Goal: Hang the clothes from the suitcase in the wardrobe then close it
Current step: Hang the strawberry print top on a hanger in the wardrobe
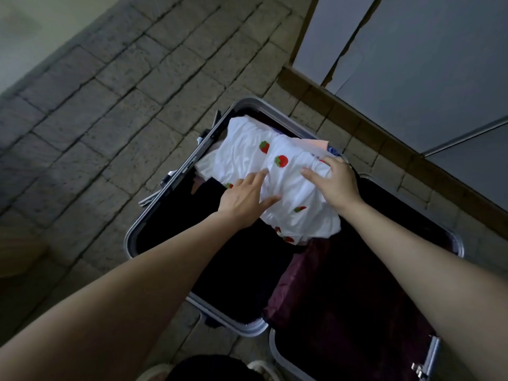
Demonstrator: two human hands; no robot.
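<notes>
An open suitcase (132, 235) with a silver frame lies on the floor, both halves spread apart. On top of the dark clothes in its far half lies a white garment with red strawberry prints (247, 152). My left hand (247, 196) rests flat on the garment's near left part, fingers apart. My right hand (334, 180) presses on its right edge, fingers curled over a fold of the cloth. A maroon garment (297, 276) lies in the middle of the case. The grey wardrobe doors (412, 64) stand at the upper right, shut.
The floor (123, 105) is stone tile and stretches to the left and beyond the case. A wooden base (371, 127) runs under the wardrobe, close behind the case. A pale wall (33, 23) shows at the top left.
</notes>
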